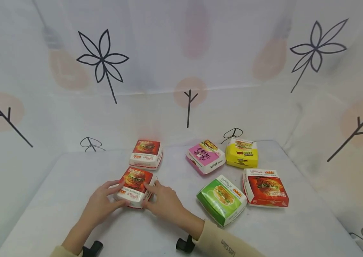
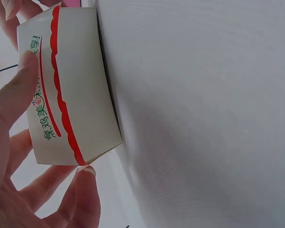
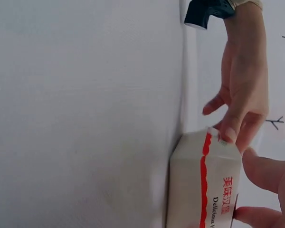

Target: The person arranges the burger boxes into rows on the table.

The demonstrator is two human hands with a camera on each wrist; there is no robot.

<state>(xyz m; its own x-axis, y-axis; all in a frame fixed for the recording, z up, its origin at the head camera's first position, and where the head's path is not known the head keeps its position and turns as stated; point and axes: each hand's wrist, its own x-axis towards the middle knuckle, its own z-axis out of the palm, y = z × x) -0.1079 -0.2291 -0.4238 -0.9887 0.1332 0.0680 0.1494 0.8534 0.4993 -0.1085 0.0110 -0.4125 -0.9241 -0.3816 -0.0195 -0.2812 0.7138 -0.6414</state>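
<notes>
Head view shows a red burger box (image 1: 135, 185) lying on the white table (image 1: 72, 171), in the left half near the front edge, with both hands on it. Left hand (image 1: 99, 203) grips the box's left side, thumb curled onto the lid edge and fingers around the near corner. Right hand (image 1: 165, 201) grips the right side, fingers curled against the wall and the forefinger raised at the far corner.

Left wrist view confirms the hold: the thumb (image 2: 16, 90) presses the printed side wall of the box (image 2: 69, 90) and a fingertip (image 2: 88, 190) sits at its lower corner. The box base rests against the table surface (image 2: 204, 114). Right wrist view shows the same box (image 3: 204, 185) standing on the table (image 3: 85, 114), with the left hand (image 3: 242, 90) touching its far top edge and the right hand's fingers (image 3: 268, 173) at the near side.

A second red box (image 1: 146, 153) lies just behind the held one, close but apart. To the right sit a pink box (image 1: 205, 156) and a yellow box (image 1: 242, 152), side by side at the back. Nearer the front lie a green box (image 1: 222, 199) and a third red box (image 1: 265, 187), just beside each other. A white cloth (image 1: 181, 53) printed with black flowers hangs behind the table.
</notes>
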